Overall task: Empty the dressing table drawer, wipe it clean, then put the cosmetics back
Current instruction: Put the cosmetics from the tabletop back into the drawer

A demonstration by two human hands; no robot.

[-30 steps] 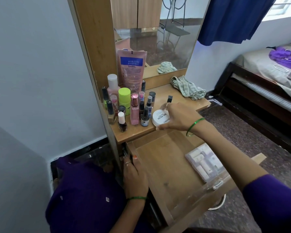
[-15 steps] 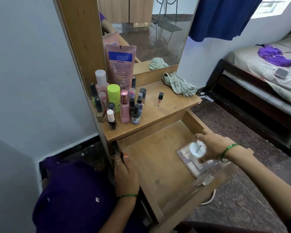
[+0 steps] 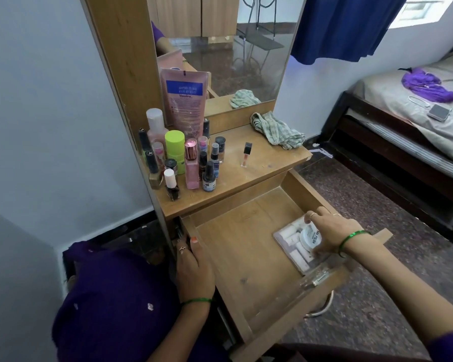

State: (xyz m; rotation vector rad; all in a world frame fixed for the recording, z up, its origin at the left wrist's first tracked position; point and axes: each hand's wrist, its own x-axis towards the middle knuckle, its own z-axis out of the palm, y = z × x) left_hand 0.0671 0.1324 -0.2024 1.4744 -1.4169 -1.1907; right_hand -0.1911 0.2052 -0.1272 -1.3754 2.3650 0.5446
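The wooden drawer (image 3: pixel 246 257) is pulled open below the dressing table top (image 3: pixel 267 160). In its right front corner lies a clear box of white pieces (image 3: pixel 290 244). My right hand (image 3: pixel 330 233) holds a round white nail polish remover tub (image 3: pixel 307 237) on top of that box, fingers curled round it. My left hand (image 3: pixel 194 265) grips the drawer's left wall. Several bottles and nail polishes (image 3: pixel 183 163) stand at the table top's left, with a pink tube (image 3: pixel 185 103) behind them and a lone lip gloss (image 3: pixel 246 154) further right.
A checked cloth (image 3: pixel 277 130) lies at the table top's back right, below the mirror (image 3: pixel 233 48). A bed (image 3: pixel 416 113) with a phone and purple cloth stands to the right. The wall is close on the left. A blue curtain (image 3: pixel 345 24) hangs behind.
My right hand carried the white tub from the table top down into the drawer's right front corner, onto the clear box. My left hand stayed on the drawer's left wall.
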